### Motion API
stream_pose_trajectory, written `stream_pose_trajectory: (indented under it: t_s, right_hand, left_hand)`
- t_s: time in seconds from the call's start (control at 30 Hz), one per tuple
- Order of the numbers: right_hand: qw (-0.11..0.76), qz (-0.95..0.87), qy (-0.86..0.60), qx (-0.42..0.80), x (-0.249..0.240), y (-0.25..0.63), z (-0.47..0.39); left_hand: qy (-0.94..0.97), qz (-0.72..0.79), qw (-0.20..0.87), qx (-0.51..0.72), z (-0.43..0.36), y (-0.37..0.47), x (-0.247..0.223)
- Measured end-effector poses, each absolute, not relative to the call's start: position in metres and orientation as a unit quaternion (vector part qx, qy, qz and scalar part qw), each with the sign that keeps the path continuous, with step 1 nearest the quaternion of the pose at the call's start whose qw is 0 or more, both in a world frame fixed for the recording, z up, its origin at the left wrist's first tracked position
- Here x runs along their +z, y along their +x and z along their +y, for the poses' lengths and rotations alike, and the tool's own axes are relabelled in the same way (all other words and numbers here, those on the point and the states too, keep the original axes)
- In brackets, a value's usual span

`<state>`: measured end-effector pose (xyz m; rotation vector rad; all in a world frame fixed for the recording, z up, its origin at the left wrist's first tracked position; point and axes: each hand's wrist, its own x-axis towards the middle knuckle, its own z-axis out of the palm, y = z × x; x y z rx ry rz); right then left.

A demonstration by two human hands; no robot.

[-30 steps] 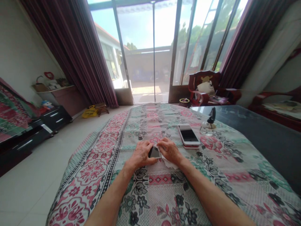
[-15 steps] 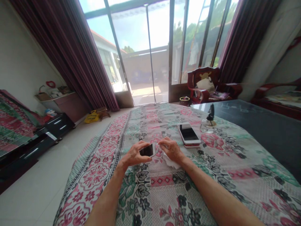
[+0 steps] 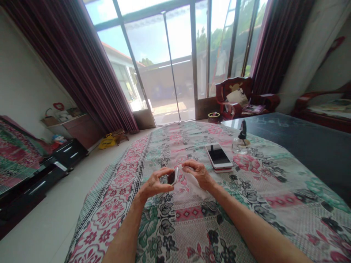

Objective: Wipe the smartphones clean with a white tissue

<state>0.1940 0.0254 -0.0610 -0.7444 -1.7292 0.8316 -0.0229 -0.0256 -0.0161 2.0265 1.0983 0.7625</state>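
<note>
My left hand (image 3: 157, 182) grips a small white-edged phone (image 3: 172, 176) by its edges, thumb and fingers on opposite sides, the dark screen tilted. Just to the right, my right hand (image 3: 197, 173) is closed on a white cloth (image 3: 201, 190), which hangs below the palm; its fingertips are near the phone's edge, and whether they touch it I cannot tell. Beyond my right hand, a larger white phone or tablet (image 3: 218, 155) with a dark screen lies face up on a reddish flat item (image 3: 223, 170).
A patterned cloth (image 3: 189, 219) covers the table. On it, at the right, stands a clear glass object (image 3: 241, 145) with a black upper part. A dark glossy table (image 3: 307, 135) adjoins on the right. Behind it is a red wooden chair (image 3: 233, 87).
The small phone has been tilted more on edge in my left hand. My right hand stays beside it, with the white cloth less visible under the palm. The view has shifted slightly.
</note>
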Motion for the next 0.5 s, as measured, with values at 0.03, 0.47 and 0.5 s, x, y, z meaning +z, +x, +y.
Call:
stream_pose_trajectory:
  t_s: [0.03,0.47,0.5]
  right_hand:
    - [0.518,-0.715,-0.309,0.354,-0.059,0.193,0.024]
    - [0.535,-0.711,-0.279,0.362,-0.047,0.187,0.015]
    - [0.534,-0.714,-0.279,0.356,-0.046,0.186,0.013]
  left_hand:
    - [0.781,0.419,0.355,0.297,-0.025,-0.023,-0.016]
    - [0.772,0.389,0.392,0.314,-0.023,-0.024,-0.019]
    - [0.772,0.391,0.391,0.314,-0.023,-0.024,-0.019]
